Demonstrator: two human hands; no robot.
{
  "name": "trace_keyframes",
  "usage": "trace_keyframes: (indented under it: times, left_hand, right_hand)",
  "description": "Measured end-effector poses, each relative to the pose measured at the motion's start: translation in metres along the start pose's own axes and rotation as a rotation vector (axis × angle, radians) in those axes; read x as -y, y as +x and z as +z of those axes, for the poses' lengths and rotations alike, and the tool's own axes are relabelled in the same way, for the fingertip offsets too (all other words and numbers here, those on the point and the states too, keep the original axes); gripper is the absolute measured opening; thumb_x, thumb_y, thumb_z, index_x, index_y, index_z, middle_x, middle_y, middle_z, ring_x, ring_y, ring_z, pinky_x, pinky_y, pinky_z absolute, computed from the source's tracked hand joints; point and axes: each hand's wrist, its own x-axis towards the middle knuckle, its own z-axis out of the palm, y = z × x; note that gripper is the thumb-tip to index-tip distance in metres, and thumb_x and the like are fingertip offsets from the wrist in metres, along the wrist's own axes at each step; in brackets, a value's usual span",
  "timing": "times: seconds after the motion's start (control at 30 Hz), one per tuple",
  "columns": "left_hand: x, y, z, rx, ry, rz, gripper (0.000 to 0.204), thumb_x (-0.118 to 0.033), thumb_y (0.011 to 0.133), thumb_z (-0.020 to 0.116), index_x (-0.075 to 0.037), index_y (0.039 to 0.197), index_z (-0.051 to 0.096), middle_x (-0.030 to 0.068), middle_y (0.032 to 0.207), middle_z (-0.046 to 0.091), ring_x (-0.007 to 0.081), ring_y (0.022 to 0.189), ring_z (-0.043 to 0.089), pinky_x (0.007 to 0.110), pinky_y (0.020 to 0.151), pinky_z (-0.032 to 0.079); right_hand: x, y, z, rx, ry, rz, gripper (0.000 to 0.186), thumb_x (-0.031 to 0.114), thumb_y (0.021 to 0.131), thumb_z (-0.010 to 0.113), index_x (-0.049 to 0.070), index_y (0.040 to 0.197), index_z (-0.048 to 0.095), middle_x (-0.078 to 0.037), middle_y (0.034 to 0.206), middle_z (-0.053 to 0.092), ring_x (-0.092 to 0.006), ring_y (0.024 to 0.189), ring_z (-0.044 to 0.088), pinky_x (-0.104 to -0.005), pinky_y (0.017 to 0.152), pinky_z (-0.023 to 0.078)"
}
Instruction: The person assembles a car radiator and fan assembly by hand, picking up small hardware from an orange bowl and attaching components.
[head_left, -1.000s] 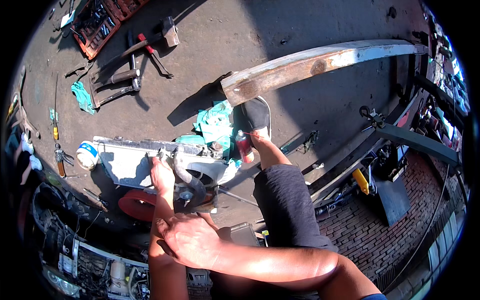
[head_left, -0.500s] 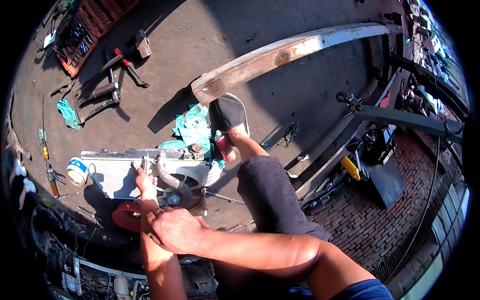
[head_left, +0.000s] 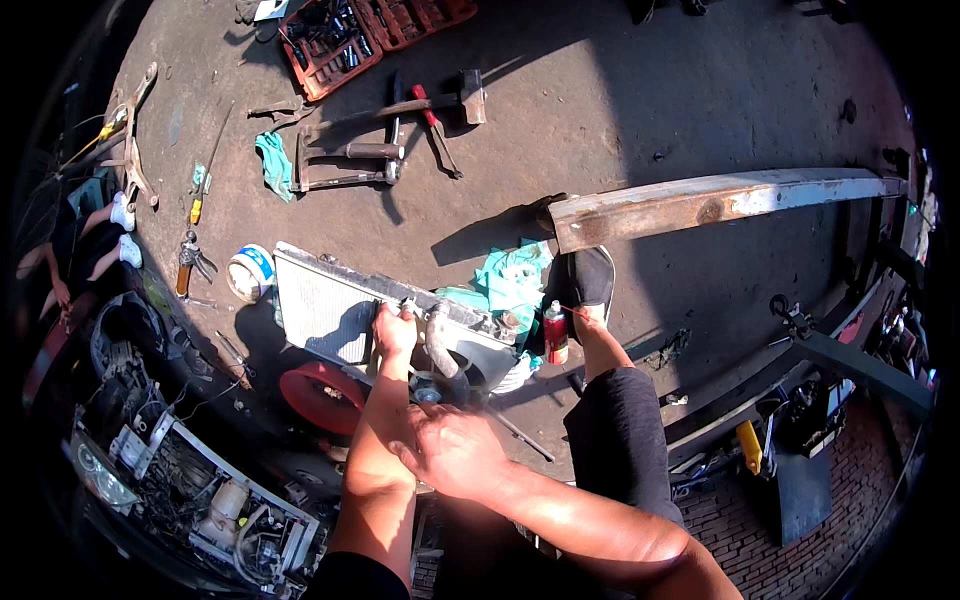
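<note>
A car radiator (head_left: 325, 310) with a silvery finned core and a grey bent hose (head_left: 437, 345) stands tilted in front of me. My left hand (head_left: 393, 332) is closed at its upper edge, just left of the hose, with a small metallic piece by the fingertips. Across my left forearm lies my right hand (head_left: 455, 452), its fingers loosely spread against the skin and nothing visible in them. A red round ring-like part (head_left: 320, 398) sits left of my left forearm. Beyond the radiator are crumpled teal cloths (head_left: 515, 272) and a red spray can (head_left: 555, 338), beside my shoe (head_left: 590, 277).
A long rusty beam (head_left: 650, 212) reaches right from my foot. A sledgehammer (head_left: 472, 97), red-handled pliers (head_left: 437, 130) and an open tool case (head_left: 335, 52) lie far ahead. A white tub (head_left: 250, 273) stands left; an opened car front (head_left: 230, 510) and another person (head_left: 85, 240) are beyond.
My view has swung left, so the scene sits further right. My right hand has shifted slightly off the top of my left forearm toward its right side. My left hand stays at the radiator.
</note>
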Motion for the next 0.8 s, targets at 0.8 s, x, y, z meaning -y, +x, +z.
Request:
trace_keyframes:
  times: [0.8]
  left_hand:
    - [0.026, 0.025, -0.028, 0.189, 0.092, -0.120, 0.035, -0.031, 0.096, 0.063, -0.002, 0.113, 0.073, 0.0243, 0.117, 0.073, 0.0420, 0.115, 0.069, 0.053, 0.097, 0.055]
  right_hand:
    - [0.025, 0.011, -0.005, 0.174, -0.024, -0.004, 0.050, 0.042, 0.101, 0.061, 0.002, 0.131, 0.063, -0.023, 0.120, 0.070, -0.0394, 0.105, 0.070, -0.0476, 0.090, 0.058]
